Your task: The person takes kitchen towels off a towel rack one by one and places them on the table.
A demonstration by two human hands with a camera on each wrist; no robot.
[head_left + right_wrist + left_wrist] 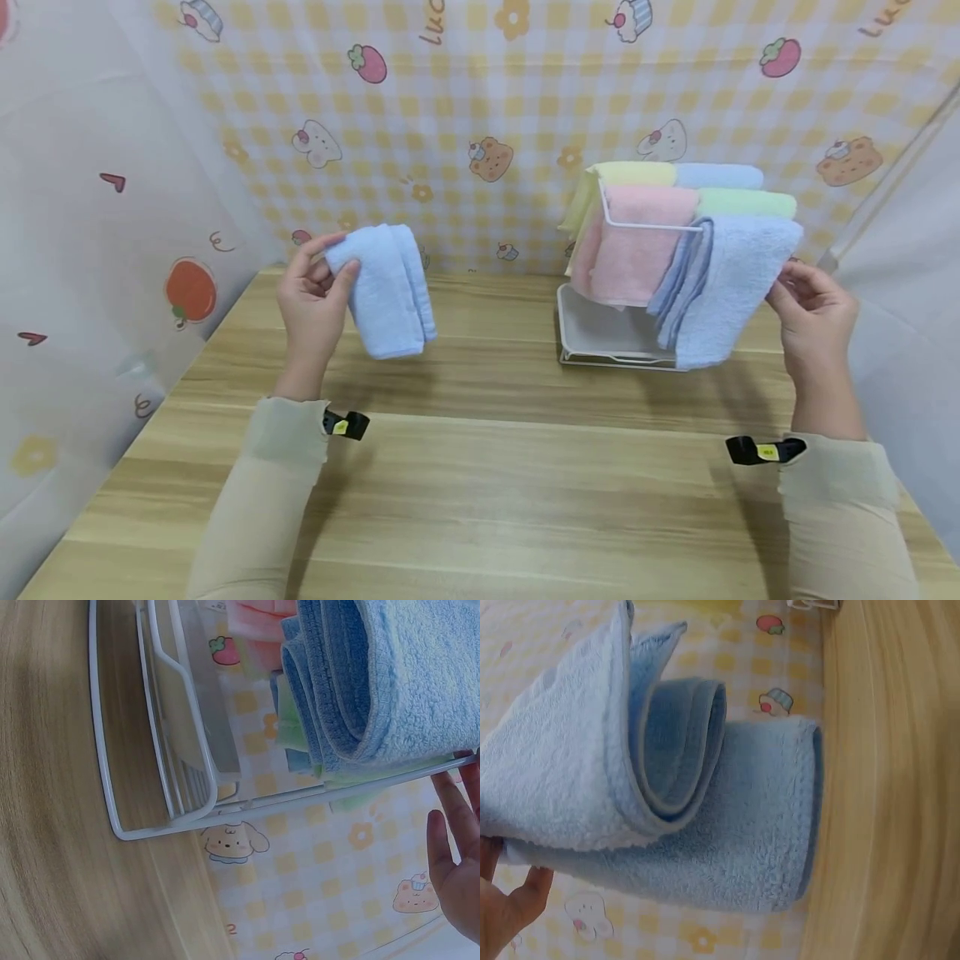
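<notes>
In the head view my left hand (311, 287) pinches a folded light blue towel (386, 292) by its upper left corner, thumb in front. The towel hangs in the air above the table; its folded layers spread apart in the left wrist view, where fingers (529, 896) hold the lower edge. At the right, another blue towel (738, 287) hangs folded over the front bar of a white wire rack (607, 358). My right hand (817, 312) is beside that towel's right edge, fingertips at the rack's side wire, thumb apart from the cloth in the right wrist view.
A pink towel (637, 250) hangs left of the blue one on the rack. Green (746, 202), yellow (633, 172) and another blue towel (720, 175) hang there too. The rack's base tray (588, 321) stands on the wooden table (487, 500), close to the checked cloth backdrop (420, 108).
</notes>
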